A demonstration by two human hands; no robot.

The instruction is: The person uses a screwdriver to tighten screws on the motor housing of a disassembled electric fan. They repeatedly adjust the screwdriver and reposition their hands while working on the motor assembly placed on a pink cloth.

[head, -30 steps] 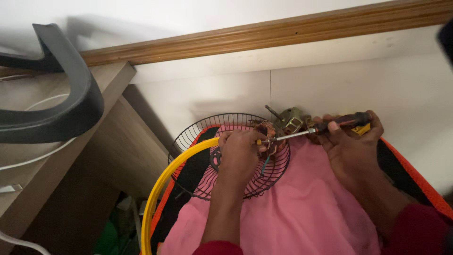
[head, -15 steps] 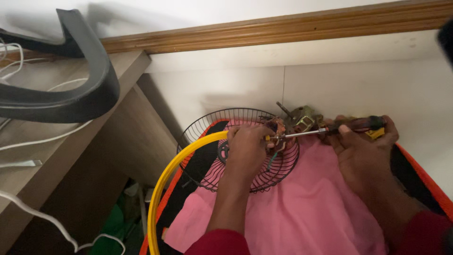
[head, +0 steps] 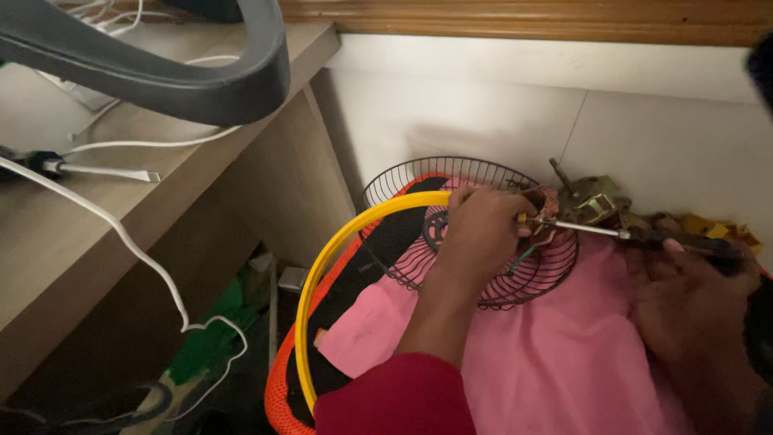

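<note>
A dark wire fan guard (head: 419,181) lies on a pink cloth (head: 564,362). My left hand (head: 483,234) rests on the guard's centre and pinches a small part against it. My right hand (head: 696,298) grips a screwdriver (head: 636,234) with a dark and yellow handle. Its metal shaft runs left, and the tip meets the fingers of my left hand. A small fan motor (head: 592,201) with a bare shaft sits just behind the guard, beside the screwdriver shaft.
The cloth covers a round basket with a yellow rim (head: 338,258) and orange mesh (head: 278,391). A wooden desk (head: 201,185) with white cables (head: 121,229) stands at left, a dark chair armrest (head: 161,68) above it. A white wall (head: 483,105) is behind.
The view has shifted right and down, so the desk and cables now fill the left. Both hands keep their hold at the guard's centre, with the screwdriver still at the same spot.
</note>
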